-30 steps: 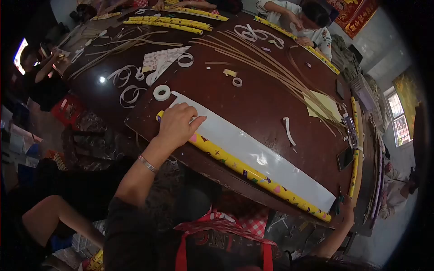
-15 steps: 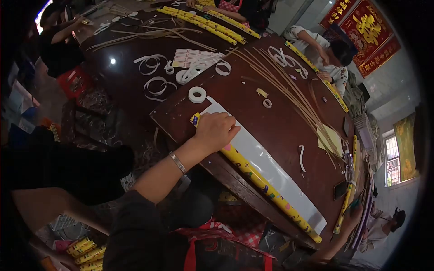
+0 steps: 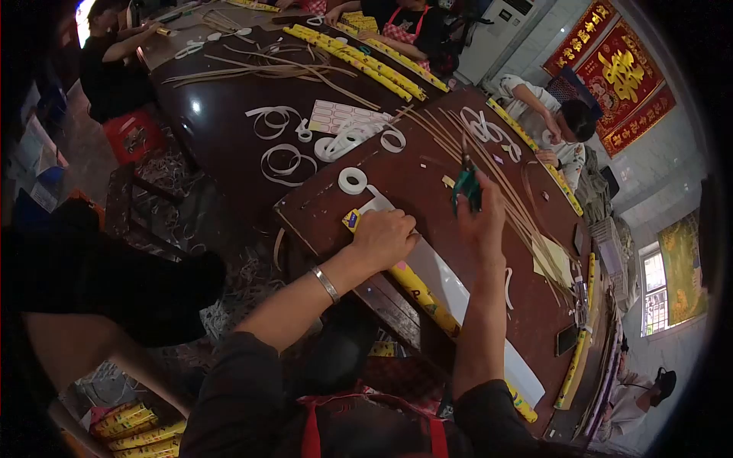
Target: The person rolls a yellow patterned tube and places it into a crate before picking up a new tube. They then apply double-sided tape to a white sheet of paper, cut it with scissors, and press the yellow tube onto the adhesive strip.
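Observation:
A long yellow patterned roll of wrapping sheet (image 3: 421, 293) lies along the near table edge, its white underside (image 3: 522, 368) spread flat beside it. Closed around the upper part of the roll, my left hand (image 3: 385, 243) presses it down. My right hand (image 3: 485, 217) is raised over the table, gripping green-handled scissors (image 3: 466, 187) with the blades pointing away from me. My right forearm hides part of the roll and sheet. Just beyond the roll's upper end sits a white tape roll (image 3: 352, 181).
Thin brown strips (image 3: 508, 206) run across the table on the right. White curled strips (image 3: 287, 164) and a label sheet (image 3: 340, 116) lie beyond. Finished-looking yellow rolls (image 3: 359, 61) rest farther off. Co-workers sit around the table; a phone (image 3: 566, 340) lies at the right.
My right hand has come from the right table edge to above the middle, carrying the scissors. My left hand stays on the roll. The view has shifted slightly.

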Demonstrator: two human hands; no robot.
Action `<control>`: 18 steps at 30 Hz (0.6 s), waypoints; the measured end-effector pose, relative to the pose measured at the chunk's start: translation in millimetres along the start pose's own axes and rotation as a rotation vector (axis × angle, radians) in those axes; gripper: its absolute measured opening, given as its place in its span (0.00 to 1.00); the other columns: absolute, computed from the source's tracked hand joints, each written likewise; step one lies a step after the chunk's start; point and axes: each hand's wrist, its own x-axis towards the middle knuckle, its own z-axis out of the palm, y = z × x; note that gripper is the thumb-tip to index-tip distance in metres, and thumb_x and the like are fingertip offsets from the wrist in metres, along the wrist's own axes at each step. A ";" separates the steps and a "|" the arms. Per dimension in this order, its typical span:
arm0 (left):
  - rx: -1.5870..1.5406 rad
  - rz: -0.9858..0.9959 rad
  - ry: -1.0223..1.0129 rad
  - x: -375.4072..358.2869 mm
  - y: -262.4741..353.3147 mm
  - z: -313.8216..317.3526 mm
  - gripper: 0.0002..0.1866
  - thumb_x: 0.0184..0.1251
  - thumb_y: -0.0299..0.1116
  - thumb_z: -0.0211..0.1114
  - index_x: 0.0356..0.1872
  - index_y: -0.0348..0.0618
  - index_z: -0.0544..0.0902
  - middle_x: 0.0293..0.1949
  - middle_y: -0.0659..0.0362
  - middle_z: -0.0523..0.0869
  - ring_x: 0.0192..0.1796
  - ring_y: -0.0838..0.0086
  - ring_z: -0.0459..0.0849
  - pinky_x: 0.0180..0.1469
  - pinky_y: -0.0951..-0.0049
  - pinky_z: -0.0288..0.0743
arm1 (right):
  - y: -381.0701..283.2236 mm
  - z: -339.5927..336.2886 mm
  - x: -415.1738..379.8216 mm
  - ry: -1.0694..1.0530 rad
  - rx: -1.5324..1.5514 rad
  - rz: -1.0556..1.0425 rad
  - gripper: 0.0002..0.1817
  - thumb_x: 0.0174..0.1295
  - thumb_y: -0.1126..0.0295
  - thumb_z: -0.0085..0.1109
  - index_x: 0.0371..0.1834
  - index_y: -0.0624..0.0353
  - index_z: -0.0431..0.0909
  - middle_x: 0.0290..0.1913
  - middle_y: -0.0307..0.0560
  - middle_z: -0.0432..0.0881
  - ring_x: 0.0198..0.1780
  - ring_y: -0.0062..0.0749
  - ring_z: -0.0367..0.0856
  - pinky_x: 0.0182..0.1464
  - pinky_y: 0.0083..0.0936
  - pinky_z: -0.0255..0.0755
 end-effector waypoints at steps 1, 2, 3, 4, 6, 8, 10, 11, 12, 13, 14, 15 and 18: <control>-0.008 -0.003 -0.031 0.0 -0.7 0.1 0.10 0.57 0.40 0.69 0.26 0.46 0.83 0.28 0.58 0.84 0.31 0.61 0.85 0.32 0.61 0.77 | 0.2 8.6 -6.1 -0.014 0.037 -0.034 0.23 0.58 0.77 0.63 0.59 0.63 0.73 0.47 0.57 0.78 0.45 0.52 0.80 0.45 0.38 0.75; -0.064 0.004 -0.014 -1.2 -3.3 2.7 0.09 0.57 0.39 0.69 0.26 0.46 0.83 0.27 0.59 0.83 0.31 0.60 0.84 0.32 0.60 0.77 | 1.9 14.9 -12.0 -0.029 0.074 -0.064 0.23 0.58 0.78 0.63 0.59 0.64 0.73 0.46 0.57 0.78 0.44 0.52 0.80 0.44 0.38 0.75; -0.066 0.000 -0.017 0.2 -3.3 -0.5 0.09 0.57 0.39 0.69 0.26 0.46 0.83 0.27 0.59 0.83 0.31 0.60 0.84 0.32 0.60 0.77 | 0.9 17.7 -14.7 -0.095 0.073 -0.025 0.22 0.58 0.78 0.64 0.58 0.64 0.73 0.45 0.55 0.78 0.42 0.51 0.79 0.41 0.37 0.74; -0.097 0.028 -0.016 0.3 -2.8 -3.9 0.09 0.58 0.39 0.69 0.26 0.46 0.83 0.27 0.58 0.83 0.32 0.60 0.84 0.34 0.60 0.77 | 0.9 18.8 -16.0 -0.099 0.073 -0.017 0.22 0.58 0.78 0.64 0.58 0.64 0.73 0.45 0.55 0.78 0.42 0.51 0.79 0.41 0.37 0.74; -0.130 0.053 -0.021 2.8 -6.1 -14.4 0.09 0.58 0.38 0.69 0.26 0.45 0.83 0.28 0.58 0.83 0.33 0.60 0.83 0.35 0.60 0.76 | -2.6 17.7 -16.3 -0.139 0.069 0.049 0.23 0.58 0.77 0.65 0.57 0.63 0.74 0.44 0.55 0.77 0.41 0.50 0.79 0.40 0.36 0.74; -0.178 0.025 0.049 11.5 -25.7 -31.5 0.09 0.58 0.37 0.70 0.30 0.44 0.82 0.31 0.56 0.82 0.38 0.58 0.83 0.40 0.60 0.76 | -3.8 20.0 -16.3 -0.149 0.070 0.065 0.23 0.57 0.76 0.65 0.57 0.62 0.74 0.44 0.55 0.78 0.41 0.51 0.79 0.41 0.37 0.75; -0.046 -0.117 0.029 22.4 -54.2 -50.0 0.13 0.58 0.38 0.71 0.40 0.43 0.82 0.42 0.52 0.82 0.49 0.55 0.80 0.50 0.60 0.76 | -3.6 21.8 -21.5 -0.164 0.069 0.097 0.23 0.57 0.76 0.66 0.57 0.61 0.74 0.43 0.55 0.78 0.42 0.51 0.79 0.41 0.38 0.75; 0.030 -0.149 -0.002 23.4 -69.1 -53.5 0.18 0.57 0.39 0.71 0.46 0.43 0.81 0.47 0.52 0.81 0.53 0.54 0.78 0.54 0.59 0.74 | -2.2 23.5 -22.0 -0.183 0.064 0.084 0.24 0.55 0.76 0.66 0.57 0.61 0.74 0.43 0.55 0.78 0.42 0.52 0.79 0.42 0.39 0.75; 0.108 -0.176 -0.031 24.4 -81.9 -55.9 0.22 0.57 0.40 0.72 0.51 0.43 0.80 0.52 0.51 0.80 0.57 0.53 0.76 0.58 0.59 0.73 | -1.4 24.9 -22.2 -0.199 0.058 0.069 0.25 0.54 0.76 0.67 0.57 0.60 0.74 0.43 0.55 0.78 0.42 0.52 0.79 0.42 0.40 0.75; 0.163 -0.202 -0.129 26.2 -91.1 -57.9 0.26 0.57 0.43 0.72 0.55 0.45 0.78 0.56 0.52 0.78 0.60 0.54 0.75 0.58 0.57 0.73 | -1.7 25.6 -22.4 -0.197 0.057 0.079 0.25 0.54 0.76 0.67 0.57 0.60 0.74 0.43 0.55 0.78 0.42 0.52 0.79 0.42 0.40 0.75; 0.219 -0.226 -0.224 28.5 -97.4 -59.0 0.29 0.57 0.46 0.72 0.59 0.46 0.77 0.59 0.53 0.77 0.63 0.56 0.74 0.58 0.54 0.74 | -2.8 26.3 -22.2 -0.197 0.067 0.066 0.26 0.53 0.76 0.67 0.57 0.60 0.74 0.43 0.55 0.79 0.43 0.53 0.80 0.43 0.41 0.75; 0.229 -0.223 -0.278 32.0 -98.1 -61.7 0.30 0.57 0.48 0.71 0.59 0.47 0.77 0.59 0.53 0.78 0.62 0.56 0.75 0.59 0.54 0.73 | -4.0 26.1 -22.3 -0.197 0.077 0.053 0.26 0.52 0.76 0.67 0.57 0.60 0.74 0.43 0.55 0.79 0.43 0.53 0.80 0.44 0.42 0.75; 0.272 -0.180 -0.358 36.9 -93.5 -68.5 0.32 0.57 0.49 0.71 0.60 0.46 0.76 0.57 0.53 0.79 0.61 0.56 0.75 0.59 0.54 0.73 | -7.5 22.9 -22.6 -0.254 0.083 0.089 0.27 0.51 0.75 0.67 0.58 0.59 0.74 0.43 0.54 0.80 0.43 0.53 0.80 0.44 0.42 0.75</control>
